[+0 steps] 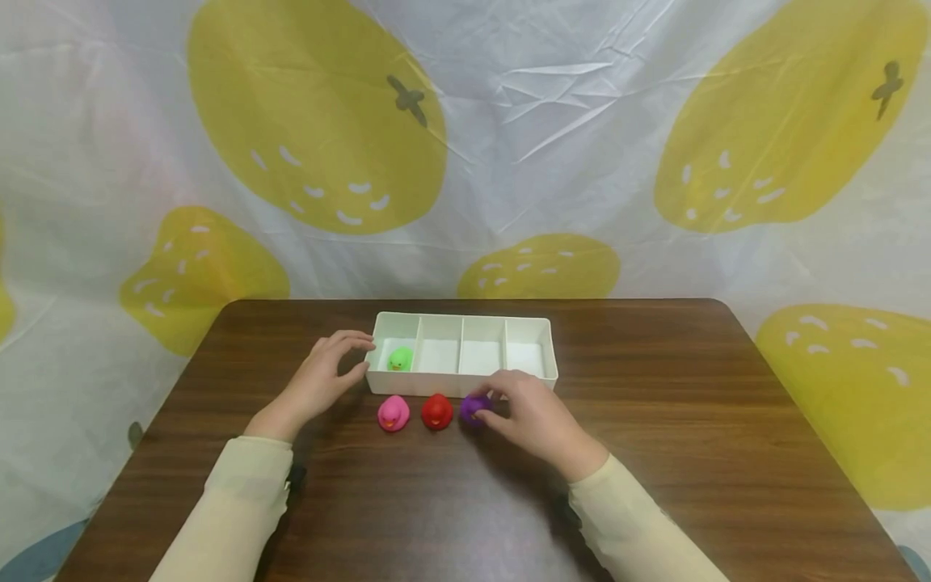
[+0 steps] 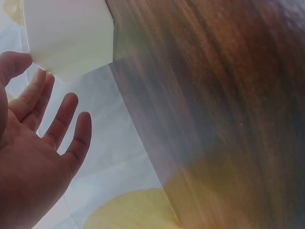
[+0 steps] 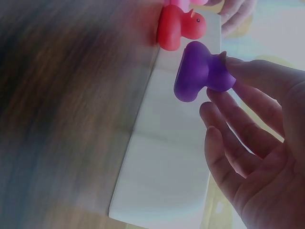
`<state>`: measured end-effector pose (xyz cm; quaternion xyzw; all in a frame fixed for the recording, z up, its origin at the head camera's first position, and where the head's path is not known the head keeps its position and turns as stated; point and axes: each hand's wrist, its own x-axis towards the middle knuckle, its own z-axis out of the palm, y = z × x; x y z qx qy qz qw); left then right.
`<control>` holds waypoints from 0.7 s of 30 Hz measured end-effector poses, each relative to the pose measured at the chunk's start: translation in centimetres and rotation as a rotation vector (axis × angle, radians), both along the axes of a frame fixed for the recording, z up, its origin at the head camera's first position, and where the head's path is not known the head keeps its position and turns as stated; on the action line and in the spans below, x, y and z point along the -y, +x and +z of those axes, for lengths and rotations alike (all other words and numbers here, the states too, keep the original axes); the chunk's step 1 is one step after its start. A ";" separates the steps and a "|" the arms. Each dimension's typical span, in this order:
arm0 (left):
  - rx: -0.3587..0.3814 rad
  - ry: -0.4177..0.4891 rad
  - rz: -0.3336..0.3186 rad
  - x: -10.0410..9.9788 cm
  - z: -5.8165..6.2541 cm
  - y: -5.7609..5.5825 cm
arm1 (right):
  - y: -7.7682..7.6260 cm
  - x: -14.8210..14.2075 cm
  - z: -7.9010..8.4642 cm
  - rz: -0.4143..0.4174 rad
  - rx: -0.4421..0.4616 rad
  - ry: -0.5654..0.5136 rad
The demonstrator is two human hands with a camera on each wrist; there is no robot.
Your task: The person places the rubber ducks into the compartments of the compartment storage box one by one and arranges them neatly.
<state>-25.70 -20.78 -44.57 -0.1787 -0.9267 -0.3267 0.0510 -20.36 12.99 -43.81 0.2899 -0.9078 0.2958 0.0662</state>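
My right hand [image 1: 534, 416] pinches a purple rubber duck [image 3: 193, 71] by its head between thumb and fingers, in front of the white divided tray [image 1: 414, 384]. Left of it on the table stand a red rubber duck [image 1: 437, 412] and a pink rubber duck [image 1: 393, 414]. A green rubber duck [image 1: 400, 359] sits in the tray's leftmost compartment. At the tray's left end is my left hand [image 1: 320, 380], its thumb and fingertips touching the rim; in the left wrist view its other fingers extend loosely apart.
The brown wooden table [image 1: 349, 501] has its far edge just behind the tray. A white cloth [image 1: 524, 186] with large yellow fruit prints hangs beyond it. The tray's compartments are split by thin upright walls.
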 end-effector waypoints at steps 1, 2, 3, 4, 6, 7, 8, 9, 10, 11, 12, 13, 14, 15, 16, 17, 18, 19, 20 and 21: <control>0.001 0.000 0.000 0.0 0.0 0.0 | 0.0 0.0 0.0 0.001 -0.001 -0.002; 0.001 0.000 0.001 0.0 0.0 0.0 | 0.0 0.1 0.1 0.001 0.000 -0.005; 0.000 0.000 0.001 0.0 0.0 0.0 | 0.1 0.1 0.1 0.003 -0.001 -0.007; 0.000 -0.001 0.002 0.0 0.0 0.0 | 0.1 0.1 0.1 0.004 -0.002 -0.010; 0.000 -0.002 0.004 0.0 0.0 0.0 | 0.1 0.2 0.1 0.003 -0.001 -0.013; 0.001 -0.003 0.004 0.0 0.0 0.0 | 0.1 0.2 0.1 0.003 -0.002 -0.014; 0.002 -0.003 0.004 0.0 0.0 0.0 | 0.1 0.2 0.2 0.004 -0.006 -0.016; 0.002 -0.003 0.004 0.0 0.0 0.0 | 0.2 0.3 0.2 0.004 -0.009 -0.018; 0.002 -0.002 0.003 0.0 0.0 0.0 | 0.2 0.3 0.2 0.002 -0.010 -0.020; 0.001 -0.002 0.003 0.0 0.0 0.0 | 0.2 0.3 0.3 0.000 -0.014 -0.022; -0.002 -0.003 0.001 0.0 0.0 0.0 | 0.2 0.4 0.3 0.000 -0.017 -0.027; -0.004 -0.003 0.000 0.0 0.0 0.0 | 0.1 0.5 0.3 0.001 -0.021 -0.031; -0.007 -0.003 -0.001 0.0 -0.1 0.0 | 0.1 0.5 0.4 0.001 -0.024 -0.036; -0.009 -0.003 -0.001 0.0 -0.1 0.0 | 0.1 0.6 0.4 -0.001 -0.023 -0.039; -0.010 -0.002 0.000 0.0 -0.1 0.0 | 0.1 0.6 0.5 -0.003 -0.025 -0.043; -0.012 -0.002 0.000 0.0 -0.1 0.0 | 0.1 0.7 0.5 -0.005 -0.025 -0.047; -0.013 -0.001 0.000 0.0 -0.1 0.0 | 0.1 0.7 0.5 -0.008 -0.025 -0.048; -0.016 -0.001 -0.001 0.0 -0.2 0.0 | 0.1 0.8 0.6 -0.012 -0.026 -0.049; -0.016 0.002 0.000 0.0 -0.2 0.1 | 0.0 0.9 0.7 -0.017 -0.029 -0.049; -0.016 0.003 0.000 0.0 -0.2 0.1 | 0.0 0.9 0.7 -0.022 -0.032 -0.050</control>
